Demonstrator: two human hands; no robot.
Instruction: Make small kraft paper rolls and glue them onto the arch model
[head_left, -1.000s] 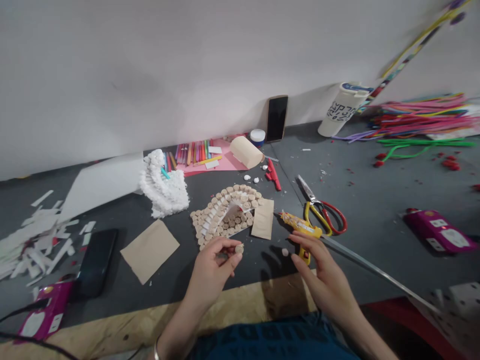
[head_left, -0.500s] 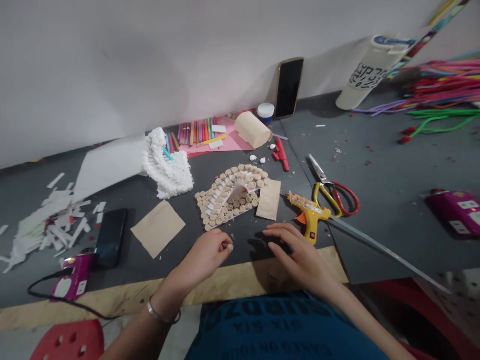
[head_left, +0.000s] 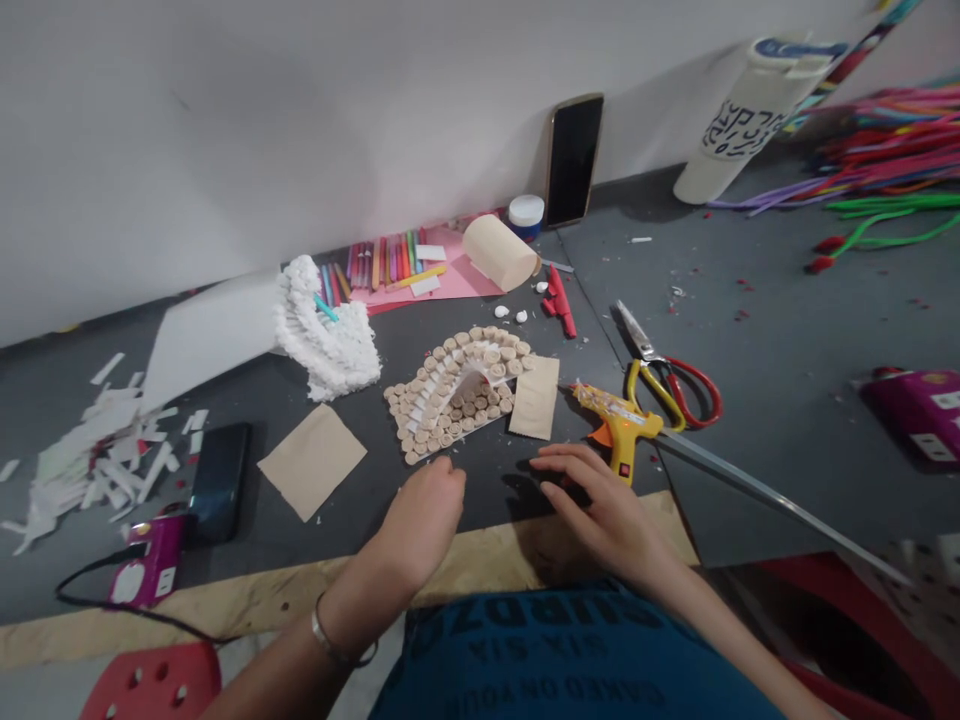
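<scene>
Two hands low on the near side: left hand [head_left: 424, 522] curled, right hand [head_left: 600, 512] loose

An arch of tan round wooden discs on white card [head_left: 450, 398] lies at the middle of the dark grey worktop [head_left: 750, 300], just beyond the left hand. The left fingers [head_left: 446, 470] are curled together, tips down, near the arch's near end; they may hide something small, but from this angle I cannot tell. The right fingers [head_left: 562, 472] stand slightly apart and hold nothing, resting just short of a yellow-and-orange hot glue gun [head_left: 621, 425] lying on its side. Its placement, beside the arch and close to the right hand, looks chosen for easy reach. Just beyond it lie long-bladed scissors with yellow and red handles [head_left: 660, 385]. A rectangle of tan kraft paper [head_left: 535, 397] touches the arch's right end, and a square of the same paper [head_left: 311, 462] sits apart on the left. Farther off, a white fluffy arch-shaped form [head_left: 326, 340] rests against a sheet of white card [head_left: 210, 335]. Felt-tip pens on pink paper [head_left: 382, 280] and a cream paper roll [head_left: 500, 252] lie near the wall, probably kept back from the working area.
</scene>
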